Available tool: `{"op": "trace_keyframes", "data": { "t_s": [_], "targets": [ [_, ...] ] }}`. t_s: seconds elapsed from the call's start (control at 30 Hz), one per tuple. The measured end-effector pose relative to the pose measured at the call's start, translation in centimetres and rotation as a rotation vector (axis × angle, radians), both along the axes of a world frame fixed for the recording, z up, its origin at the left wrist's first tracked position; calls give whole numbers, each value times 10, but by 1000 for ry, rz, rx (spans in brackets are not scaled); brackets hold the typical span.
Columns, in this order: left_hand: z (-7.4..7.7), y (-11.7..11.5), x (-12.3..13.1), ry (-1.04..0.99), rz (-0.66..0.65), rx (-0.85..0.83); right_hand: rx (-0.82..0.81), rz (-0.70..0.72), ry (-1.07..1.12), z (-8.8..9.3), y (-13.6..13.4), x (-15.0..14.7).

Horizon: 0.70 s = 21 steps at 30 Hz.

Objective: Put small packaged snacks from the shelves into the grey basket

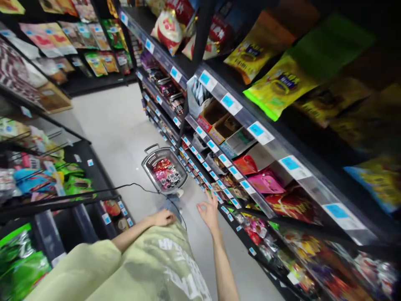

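My left hand (pixel 164 218) is curled closed in front of my light green shirt (pixel 150 259), with nothing visible in it. Out over the aisle, my right hand (pixel 208 211) is raised with some fingers stretched, thumb and forefinger curved towards each other, and nothing held. It is nearest to the lower shelves on the right, apart from them. On the floor ahead stands a grey shopping basket (pixel 147 169), its handle at the far end. Red, pink and silvery small packets (pixel 166 173) lie inside it. A thin black cable (pixel 138 184) runs across, close to my left hand.
Along the right, a tall shelf (pixel 269 146) with blue-and-white price tags carries yellow snack bags (pixel 282 85), open cardboard boxes (pixel 224 125) and a pink packet (pixel 266 182). Racks of green and blue bags (pixel 34 182) line the left. Pale floor (pixel 108 121) leads to a far shelf.
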<state>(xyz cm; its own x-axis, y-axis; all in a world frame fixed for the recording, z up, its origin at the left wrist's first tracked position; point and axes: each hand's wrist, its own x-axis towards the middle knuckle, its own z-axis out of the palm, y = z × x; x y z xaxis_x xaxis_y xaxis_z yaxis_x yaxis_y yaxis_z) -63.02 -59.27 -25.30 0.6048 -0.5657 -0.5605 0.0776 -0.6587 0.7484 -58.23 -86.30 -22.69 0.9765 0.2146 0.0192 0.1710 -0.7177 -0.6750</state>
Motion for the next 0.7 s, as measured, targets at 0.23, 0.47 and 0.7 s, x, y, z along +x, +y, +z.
{"op": "trace_keyframes", "data": {
  "t_s": [0.23, 0.47, 0.7],
  "targets": [
    [-31, 43, -20, 48, 183, 254, 60, 38, 78, 2, 62, -32],
    [-45, 93, -21, 145, 283, 496, 138, 60, 199, -11, 98, -36],
    [-47, 166, -6, 257, 186, 598, 414, -95, 613, -47, 152, 8]
  ]
}}
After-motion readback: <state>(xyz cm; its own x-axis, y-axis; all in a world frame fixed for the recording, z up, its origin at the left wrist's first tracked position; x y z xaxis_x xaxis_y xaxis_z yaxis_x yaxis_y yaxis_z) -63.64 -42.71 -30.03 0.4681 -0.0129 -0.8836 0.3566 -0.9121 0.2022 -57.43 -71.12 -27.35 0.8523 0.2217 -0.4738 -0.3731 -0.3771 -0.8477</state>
